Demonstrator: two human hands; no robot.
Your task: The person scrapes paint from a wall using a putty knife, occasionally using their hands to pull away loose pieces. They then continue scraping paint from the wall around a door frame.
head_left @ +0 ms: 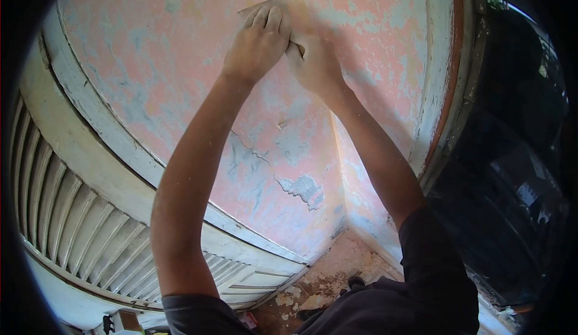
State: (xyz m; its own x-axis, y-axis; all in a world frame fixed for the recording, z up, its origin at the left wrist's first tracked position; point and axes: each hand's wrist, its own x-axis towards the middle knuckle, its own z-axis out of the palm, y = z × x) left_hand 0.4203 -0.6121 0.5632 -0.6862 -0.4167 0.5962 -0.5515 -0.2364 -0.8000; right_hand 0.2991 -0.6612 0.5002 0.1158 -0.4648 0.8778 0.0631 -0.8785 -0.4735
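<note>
High on the patchy pink wall (198,82), both of my hands are close together at a scraper (263,4). Only the thin, wide edge of its blade shows; the handle is hidden by my hands. My left hand (257,49) has its fingers pressed together over the blade, against the wall. Just to the right, my right hand (316,64) is closed in a fist, apparently around the scraper's handle. Pale dust coats the fingers. Below the hands, the wall has cracks and a bare grey patch (301,189) where paint has come off.
An inside corner runs down the wall to the right of my hands. A louvred shutter (84,214) in a pale frame stands at the left. A wooden frame (442,82) borders a dark glass pane (506,154) at the right. Paint flakes litter the floor (313,275).
</note>
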